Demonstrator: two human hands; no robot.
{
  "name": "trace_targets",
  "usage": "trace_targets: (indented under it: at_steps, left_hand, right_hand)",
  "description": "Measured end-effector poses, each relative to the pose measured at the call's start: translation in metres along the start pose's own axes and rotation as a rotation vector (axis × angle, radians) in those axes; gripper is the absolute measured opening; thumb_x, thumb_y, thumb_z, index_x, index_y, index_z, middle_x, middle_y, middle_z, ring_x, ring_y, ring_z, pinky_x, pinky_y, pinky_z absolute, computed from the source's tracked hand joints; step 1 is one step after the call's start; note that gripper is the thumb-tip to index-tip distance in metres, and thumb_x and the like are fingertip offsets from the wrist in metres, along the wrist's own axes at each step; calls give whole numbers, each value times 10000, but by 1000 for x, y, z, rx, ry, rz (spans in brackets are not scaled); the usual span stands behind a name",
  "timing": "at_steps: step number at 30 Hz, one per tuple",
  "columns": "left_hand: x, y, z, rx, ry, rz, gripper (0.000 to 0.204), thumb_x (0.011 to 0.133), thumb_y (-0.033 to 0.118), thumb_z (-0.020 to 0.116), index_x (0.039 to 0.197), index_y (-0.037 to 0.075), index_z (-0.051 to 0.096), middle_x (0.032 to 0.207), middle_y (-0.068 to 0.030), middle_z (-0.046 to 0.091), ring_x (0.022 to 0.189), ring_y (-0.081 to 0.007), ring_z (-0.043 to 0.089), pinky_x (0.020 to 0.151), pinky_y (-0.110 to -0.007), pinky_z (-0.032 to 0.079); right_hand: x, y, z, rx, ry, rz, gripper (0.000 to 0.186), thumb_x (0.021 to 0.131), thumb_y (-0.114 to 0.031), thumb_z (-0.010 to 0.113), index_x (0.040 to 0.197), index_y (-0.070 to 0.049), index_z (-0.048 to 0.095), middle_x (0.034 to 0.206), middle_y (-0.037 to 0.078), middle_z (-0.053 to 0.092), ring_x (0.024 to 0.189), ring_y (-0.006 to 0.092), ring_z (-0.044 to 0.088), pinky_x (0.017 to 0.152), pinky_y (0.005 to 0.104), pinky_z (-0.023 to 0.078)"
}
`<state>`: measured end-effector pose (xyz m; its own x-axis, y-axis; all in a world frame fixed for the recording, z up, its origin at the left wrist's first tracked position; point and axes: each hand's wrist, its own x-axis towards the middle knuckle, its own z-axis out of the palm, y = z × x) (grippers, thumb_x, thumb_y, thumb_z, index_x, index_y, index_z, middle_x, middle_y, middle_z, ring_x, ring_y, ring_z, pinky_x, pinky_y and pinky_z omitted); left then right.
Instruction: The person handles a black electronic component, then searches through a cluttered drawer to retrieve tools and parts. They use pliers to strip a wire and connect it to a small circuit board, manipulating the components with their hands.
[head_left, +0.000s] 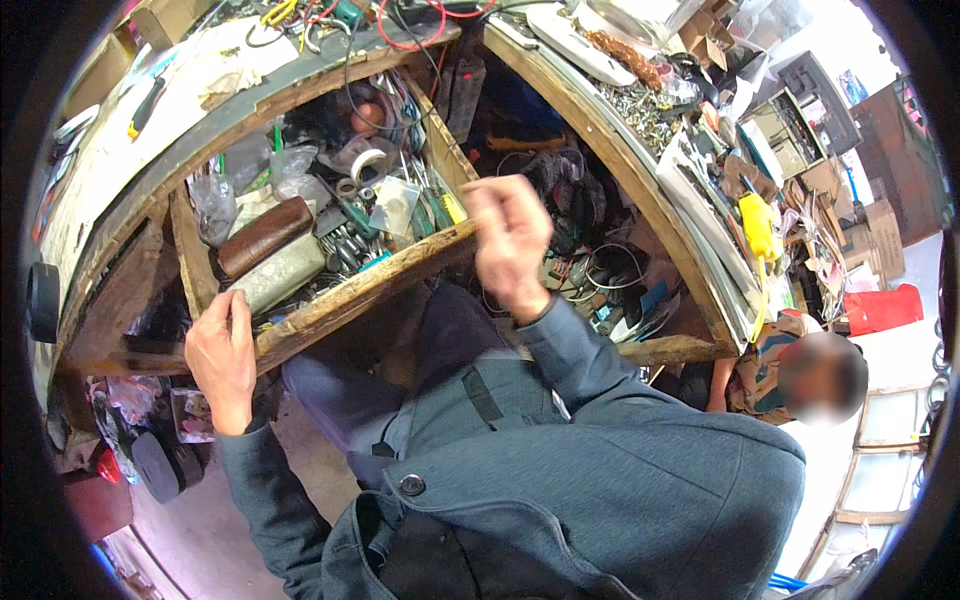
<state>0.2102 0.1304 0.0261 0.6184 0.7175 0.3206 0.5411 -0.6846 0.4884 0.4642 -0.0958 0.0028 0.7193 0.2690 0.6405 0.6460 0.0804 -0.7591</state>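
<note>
Grey coat [640, 470]; left hand [222, 350] on drawer [370, 297], right hand [510, 248] curled.

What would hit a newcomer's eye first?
The crammed wooden drawer, left of centre, with a brown case and a greyish case side by side toward its left end. Then a bright yellow object on the right, and a red item below it, farther right.

Blk/ylw-handled screwdriver [148, 108] on L benchtop [100, 215], ylw corded tool [758, 228] amid R-side clutter [685, 130], red obj. [885, 308] nearby.
</note>
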Motion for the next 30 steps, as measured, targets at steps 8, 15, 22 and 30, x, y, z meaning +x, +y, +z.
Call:
trace_targets:
  at_steps: [8,15,22,30]
  left_hand:
    - [2,4,2,97,27,-13,267,999,264,606,957,27,720,861,-254,677,808,-445,674,677,-499,501]
    - [-3,4,-3,99,61,-19,289,1003,275,602,921,23,716,836,-254,678,802,-452,671,672,-499,505]
    - [4,4,4,68,39,22,288,1005,269,598,914,22,715,826,-258,672,790,-453,668,666,-506,498]
    - [-1,-1,1,92,39,10,306,1013,291,589,923,25,712,834,-255,674,802,-450,670,673,-502,501]
  right_hand:
    - [2,233,-130,-738,-125,472,338,945,-315,639,1116,-41,737,1107,235,713,1016,398,675,902,474,510]
    - [19,255,-137,-918,-505,577,313,815,-335,743,1027,-110,795,1098,176,746,1027,363,701,906,442,542]
    - [40,317,-201,-696,-35,400,276,827,-189,752,1037,-9,733,965,127,749,902,269,719,798,395,551]
    - [49,276,-211,683,377,868,169,943,-198,629,1013,-44,637,858,79,589,765,215,574,680,342,471]
